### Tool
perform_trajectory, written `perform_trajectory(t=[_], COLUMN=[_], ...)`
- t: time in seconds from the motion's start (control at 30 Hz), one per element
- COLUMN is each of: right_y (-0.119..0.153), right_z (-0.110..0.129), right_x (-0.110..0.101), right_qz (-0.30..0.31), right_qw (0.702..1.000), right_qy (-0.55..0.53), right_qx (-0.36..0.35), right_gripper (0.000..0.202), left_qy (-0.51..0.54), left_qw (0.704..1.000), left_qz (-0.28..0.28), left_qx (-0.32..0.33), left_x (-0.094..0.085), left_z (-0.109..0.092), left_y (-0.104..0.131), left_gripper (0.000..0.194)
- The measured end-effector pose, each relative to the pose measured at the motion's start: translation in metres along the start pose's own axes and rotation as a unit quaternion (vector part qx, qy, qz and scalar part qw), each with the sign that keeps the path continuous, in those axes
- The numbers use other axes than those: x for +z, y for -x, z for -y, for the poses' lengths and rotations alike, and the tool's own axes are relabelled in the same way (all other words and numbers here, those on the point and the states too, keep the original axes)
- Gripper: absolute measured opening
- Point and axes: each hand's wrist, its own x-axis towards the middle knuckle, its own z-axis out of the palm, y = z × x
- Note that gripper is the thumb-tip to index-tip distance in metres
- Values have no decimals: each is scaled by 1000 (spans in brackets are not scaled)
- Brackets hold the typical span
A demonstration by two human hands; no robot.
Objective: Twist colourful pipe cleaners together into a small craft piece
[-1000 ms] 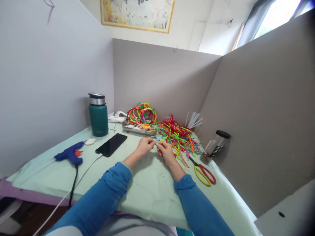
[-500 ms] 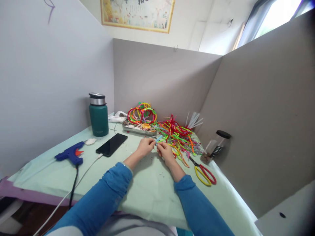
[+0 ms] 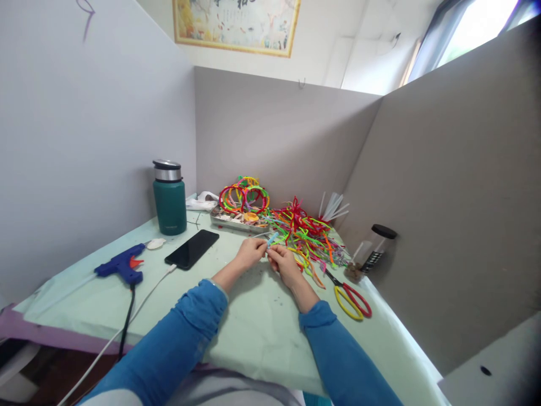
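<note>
Right, both hands are up over the middle of the table (image 3: 262,321), toward its back edge, fingertips almost meeting. Left hand (image 3: 251,252) has a small light-blue piece (image 3: 274,238) pinched between thumb and fingers, the free end poking up toward the back edge. Right hand (image 3: 284,262), and it's in tight, thumb and fingers drawn together at the piece's lower end; whether they grip it too, I cannot tell. Just beyond, spreading toward the back right corner, lies the tangled heap of fuzzy coloured stems (image 3: 302,228), with white sticks (image 3: 333,207) fanned out behind it. Along the back edge sits the metal tray (image 3: 240,226), bright fuzzy rings (image 3: 244,197) piled over it. Scissors (image 3: 349,296) by the right edge, points toward the heap, and a clear jar (image 3: 374,251) tilts at that same edge. Over to the left: dark phone (image 3: 192,249) lying flat, cable (image 3: 143,301) plugged in, blue glue gun (image 3: 122,264) near the left edge, and the green bottle (image 3: 169,206) upright near the back left corner.
</note>
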Motion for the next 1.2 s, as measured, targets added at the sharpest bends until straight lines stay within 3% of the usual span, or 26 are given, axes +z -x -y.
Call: perform_trajectory(t=[0.57,0.83,1.2], right_y=[-1,-3,-3], right_z=[0,-3,-3], right_x=[1,1,2], right_qz=[-39,-50,-50], right_qw=[999,996,997], right_qy=[25,70,55], right_qx=[-14,-32,-13], right_gripper=[26,21,32], left_qy=[-18,-57,-51], left_qw=[999,998,998], left_qz=[51,12,-18], left_qx=[-5,4,8], left_x=[1,6,6], left_z=[-2,2,2], left_y=[0,1,2], left_gripper=[27,38,39])
